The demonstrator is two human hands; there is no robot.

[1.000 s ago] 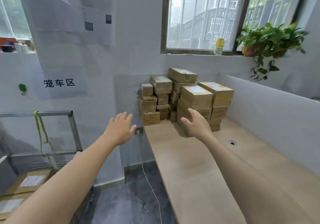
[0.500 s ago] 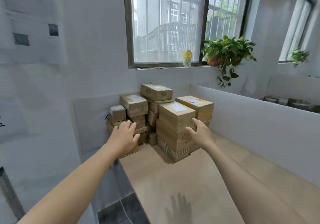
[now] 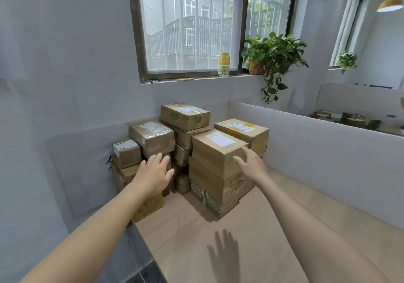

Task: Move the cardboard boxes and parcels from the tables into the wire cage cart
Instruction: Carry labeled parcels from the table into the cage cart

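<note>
The desk (image 3: 196, 228) is carrying the pile of cardboard boxes (image 3: 185, 116) just beyond the fingers (image 3: 161, 160). Clamping the top box (image 3: 209, 153) by opposite faces and lifting straight is looking safest. It is lying flat, label up, one corner facing the person, long axis seemingly running back-left from the right hand (image 3: 251, 167), which is hovering at its near-right edge. The left hand (image 3: 154, 173) is hovering leftward. Both are spread open, holding nothing.
</note>
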